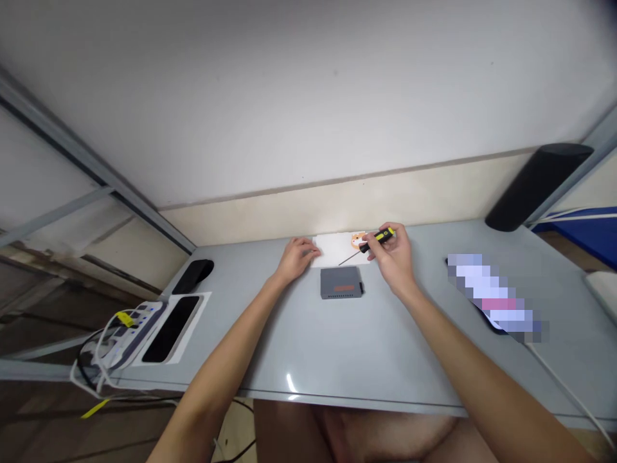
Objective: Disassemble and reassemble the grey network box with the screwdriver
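Observation:
In my right hand (393,260) is a screwdriver (380,239) with a black and yellow handle. Its thin shaft points left and down, the tip above a white sheet of paper (332,247) that bears an orange cartoon animal print. The fingers of my left hand (296,257) are bent and slightly apart, resting at the left edge of that sheet. Just in front of the sheet, between my forearms, a small flat dark-grey box (340,283) lies on the table. It has a reddish-brown label, a row of small holes along the near side and a black part at its right side.
A power strip (137,331) with cables and a dark phone (172,328) on white paper are at left, a black object (193,275) behind them. At right lies a blurred-out lit phone (496,296) with a white cable. A black cylinder (537,186) leans by the wall.

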Available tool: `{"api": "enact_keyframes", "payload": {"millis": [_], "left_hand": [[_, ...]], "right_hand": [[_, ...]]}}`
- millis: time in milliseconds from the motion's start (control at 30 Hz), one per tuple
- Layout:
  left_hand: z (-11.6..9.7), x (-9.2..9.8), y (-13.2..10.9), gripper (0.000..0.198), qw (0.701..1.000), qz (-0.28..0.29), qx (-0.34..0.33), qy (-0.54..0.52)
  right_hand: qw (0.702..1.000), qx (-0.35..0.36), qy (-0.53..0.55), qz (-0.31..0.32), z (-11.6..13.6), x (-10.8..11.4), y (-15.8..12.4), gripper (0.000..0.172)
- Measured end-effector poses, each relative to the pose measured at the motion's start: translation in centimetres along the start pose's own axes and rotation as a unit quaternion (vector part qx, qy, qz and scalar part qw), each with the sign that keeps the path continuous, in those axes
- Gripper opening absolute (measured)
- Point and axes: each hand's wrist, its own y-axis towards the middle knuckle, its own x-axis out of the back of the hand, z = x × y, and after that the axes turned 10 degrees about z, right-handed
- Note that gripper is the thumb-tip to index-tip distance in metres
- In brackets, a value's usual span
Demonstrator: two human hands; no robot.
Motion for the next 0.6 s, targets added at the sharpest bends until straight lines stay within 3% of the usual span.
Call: {"api": "enact_keyframes", "payload": {"millis": [267, 600], "left_hand": [[0.6, -1.8, 0.4, 0.010, 1.000, -0.013, 0.012, -0.003], [0.3, -1.9, -0.2, 0.009, 1.000, -0.011, -0.002, 0.014]], "right_hand": [[1.000, -0.010, -0.006, 0.012, -0.2, -0.1, -0.1, 0.062], [1.000, -0.016, 0.002, 0.010, 0.2, -0.3, -0.2, 0.063]]}}
